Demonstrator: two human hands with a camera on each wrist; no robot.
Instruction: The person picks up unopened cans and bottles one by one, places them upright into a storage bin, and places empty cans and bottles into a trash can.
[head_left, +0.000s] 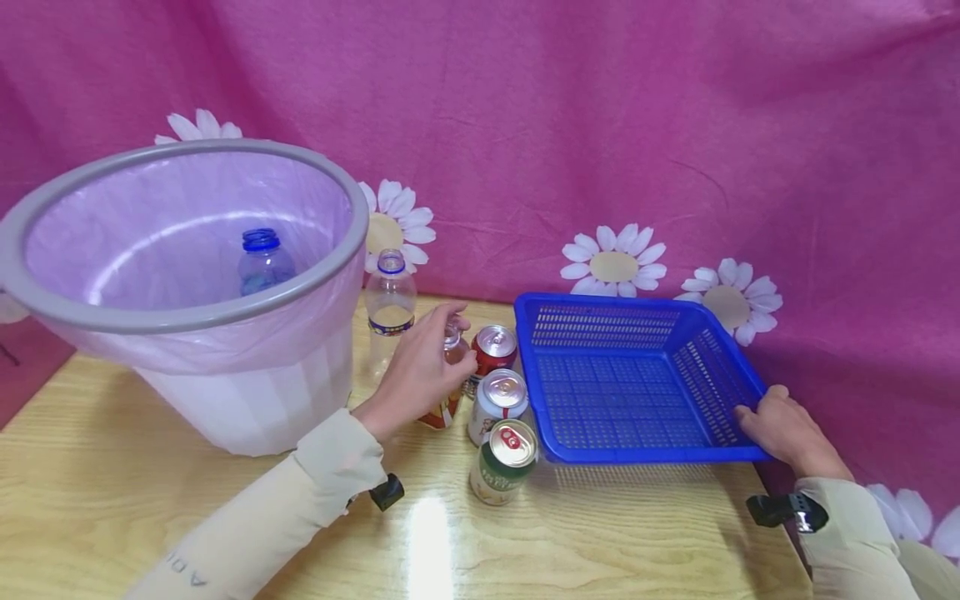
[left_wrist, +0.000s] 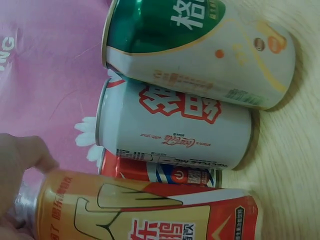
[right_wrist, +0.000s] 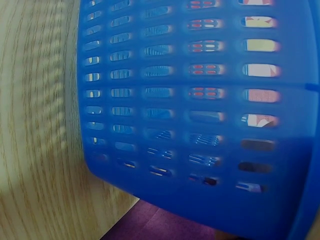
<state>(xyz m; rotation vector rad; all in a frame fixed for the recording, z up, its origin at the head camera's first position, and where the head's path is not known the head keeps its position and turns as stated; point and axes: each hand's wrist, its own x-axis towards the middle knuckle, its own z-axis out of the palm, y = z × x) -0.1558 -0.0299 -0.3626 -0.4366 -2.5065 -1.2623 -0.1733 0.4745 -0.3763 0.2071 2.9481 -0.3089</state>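
Note:
My left hand [head_left: 422, 364] is at the neck of a bottle with an orange-red label [left_wrist: 150, 212], with curved fingers and thumb spread around it. A gap shows between a digit and the neck in the left wrist view. The bottle stands upright on the table beside a red can [head_left: 493, 348], a white can [head_left: 501, 402] and a green-and-white can [head_left: 504, 462]. My right hand [head_left: 787, 429] grips the right rim of a blue plastic basket [head_left: 652, 454], thumb inside. Only the basket's slotted side fills most of the right wrist view.
A white bin [head_left: 247, 408] with a grey rim and pink liner stands at the left, holding a clear blue-necked bottle [head_left: 264, 262]. Another clear bottle [head_left: 390, 312] stands between bin and left hand. A pink flowered cloth [head_left: 480, 150] hangs behind the wooden table [head_left: 600, 542].

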